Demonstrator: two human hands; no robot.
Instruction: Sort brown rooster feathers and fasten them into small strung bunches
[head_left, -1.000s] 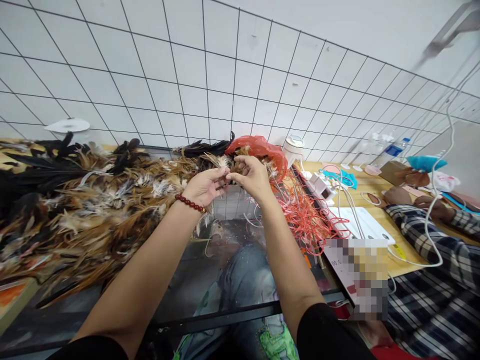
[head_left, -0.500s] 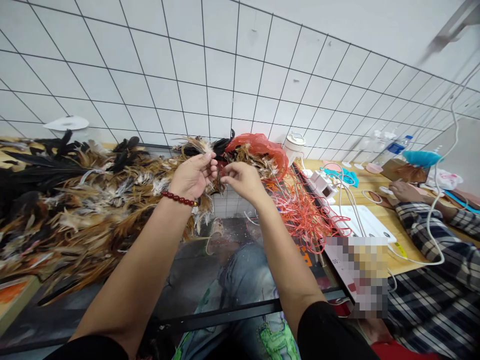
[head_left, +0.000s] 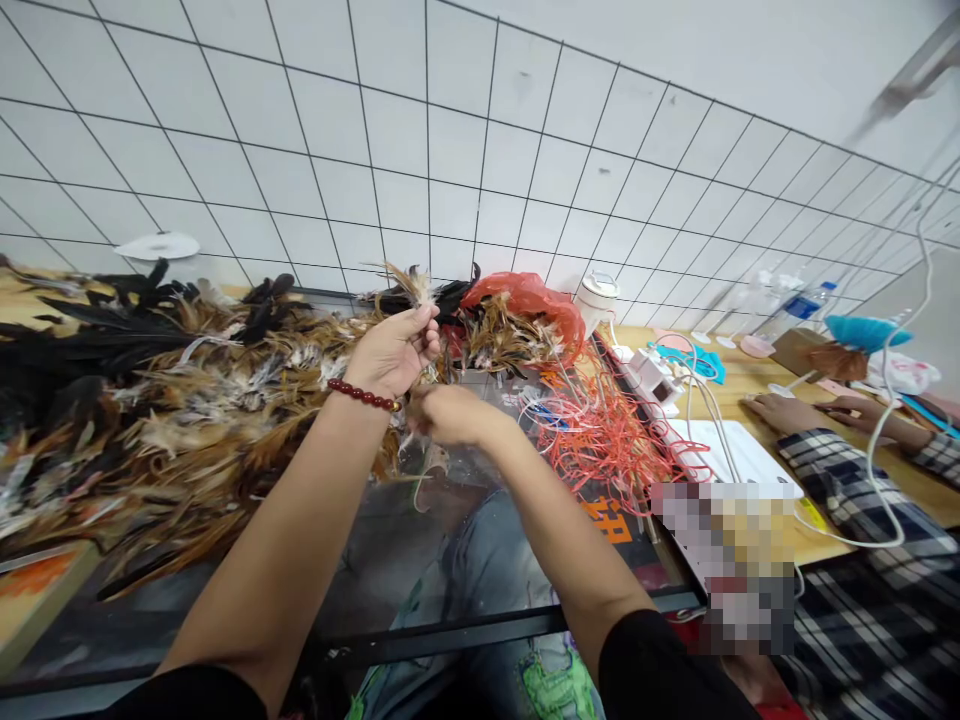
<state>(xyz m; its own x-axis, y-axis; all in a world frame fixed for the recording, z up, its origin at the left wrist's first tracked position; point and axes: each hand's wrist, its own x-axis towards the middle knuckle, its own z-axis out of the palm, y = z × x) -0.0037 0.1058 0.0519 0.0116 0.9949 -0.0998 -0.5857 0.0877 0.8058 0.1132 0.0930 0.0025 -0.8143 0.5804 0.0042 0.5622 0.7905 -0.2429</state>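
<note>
My left hand (head_left: 394, 350), with a red bead bracelet at the wrist, is closed on a small bunch of brown and white feathers (head_left: 411, 287) that stick up above the fingers. My right hand (head_left: 444, 412) sits just below it, fingers curled and pinching at the lower ends of the feathers; what it grips is hidden. Both hands hover over a glass table top (head_left: 390, 560), beside a big heap of brown, black and white feathers (head_left: 172, 400).
A red plastic bag (head_left: 529, 300) with feathers lies behind the hands. Tangled red and white strings (head_left: 600, 430) spread to the right, by a white cup (head_left: 596, 300), white cables and a scale. Another person's plaid-sleeved arms (head_left: 840, 450) rest on the wooden table at right.
My right hand dropped from level with the left hand to below it, near the feather stems. My left hand rose slightly, holding the bunch upright. The other person's arms shifted.
</note>
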